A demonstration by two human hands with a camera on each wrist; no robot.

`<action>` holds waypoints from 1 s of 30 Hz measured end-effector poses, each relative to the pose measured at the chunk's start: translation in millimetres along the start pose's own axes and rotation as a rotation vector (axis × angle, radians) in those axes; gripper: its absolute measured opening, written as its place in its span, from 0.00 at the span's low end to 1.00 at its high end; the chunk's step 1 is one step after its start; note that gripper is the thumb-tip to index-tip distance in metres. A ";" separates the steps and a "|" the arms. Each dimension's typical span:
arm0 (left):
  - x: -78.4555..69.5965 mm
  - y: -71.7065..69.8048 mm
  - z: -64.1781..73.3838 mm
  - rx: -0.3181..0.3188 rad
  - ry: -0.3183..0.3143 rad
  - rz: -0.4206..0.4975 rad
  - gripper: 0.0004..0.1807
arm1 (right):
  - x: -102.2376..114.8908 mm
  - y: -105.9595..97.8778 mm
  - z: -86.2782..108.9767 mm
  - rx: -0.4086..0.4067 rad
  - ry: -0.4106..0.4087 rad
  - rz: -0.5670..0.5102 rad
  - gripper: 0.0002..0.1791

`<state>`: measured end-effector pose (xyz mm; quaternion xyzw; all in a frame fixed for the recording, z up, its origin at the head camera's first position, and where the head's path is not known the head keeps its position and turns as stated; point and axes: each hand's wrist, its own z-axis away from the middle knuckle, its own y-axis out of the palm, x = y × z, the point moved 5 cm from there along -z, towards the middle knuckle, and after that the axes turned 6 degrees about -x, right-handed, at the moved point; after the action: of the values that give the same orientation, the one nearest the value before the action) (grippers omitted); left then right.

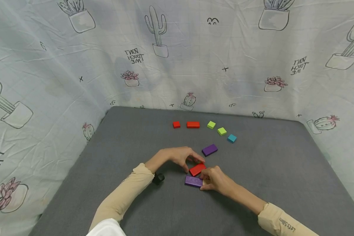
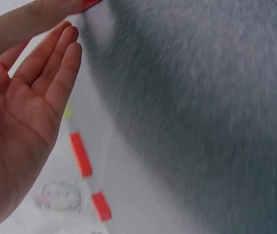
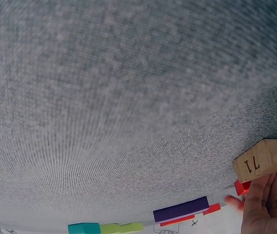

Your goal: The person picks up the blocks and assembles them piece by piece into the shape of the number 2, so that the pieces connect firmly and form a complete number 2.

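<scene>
My left hand (image 1: pixel 183 156) arches over a red block (image 1: pixel 197 169), thumb at its near left end and fingertips at its far right end. In the left wrist view, only a red corner (image 2: pixel 91 4) shows by the thumb. My right hand (image 1: pixel 219 181) pinches a wooden block (image 3: pixel 265 158) whose end bears printed digits. From the head camera, this appears as pale wood between thumb and fingers, at the right end of a purple block (image 1: pixel 193 181). I cannot tell whether the wood and the purple are one piece.
Beyond the hands, a curved row holds a second purple block (image 1: pixel 209 150), a small teal block (image 1: pixel 231 138), two lime blocks (image 1: pixel 211 125), a long red block (image 1: pixel 193 125) and a small red block (image 1: pixel 176 125). The grey table (image 1: pixel 129 141) meets a printed cloth (image 1: pixel 171 78).
</scene>
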<state>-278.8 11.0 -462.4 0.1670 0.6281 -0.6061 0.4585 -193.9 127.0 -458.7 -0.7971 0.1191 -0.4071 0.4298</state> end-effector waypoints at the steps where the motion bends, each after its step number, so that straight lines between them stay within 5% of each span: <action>1: -0.9 -2.1 3.3 -0.028 0.012 -0.030 0.36 | 0.1 -0.1 -0.1 0.001 0.002 0.002 0.14; 7: -16.3 2.3 20.0 -0.181 0.089 -0.303 0.18 | -0.2 -0.4 0.3 0.019 0.017 0.010 0.14; 13: -29.0 18.7 24.6 -0.241 0.040 -0.488 0.16 | 0.0 -1.0 0.6 0.018 0.017 0.004 0.14; 30: -30.3 22.8 25.4 -0.318 0.018 -0.418 0.13 | -0.2 -2.1 -3.3 0.038 0.023 -0.017 0.17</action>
<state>-236.0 3.0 -448.7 -0.0354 0.7404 -0.5798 0.3382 -196.9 126.4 -456.2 -0.7851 0.1093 -0.4222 0.4399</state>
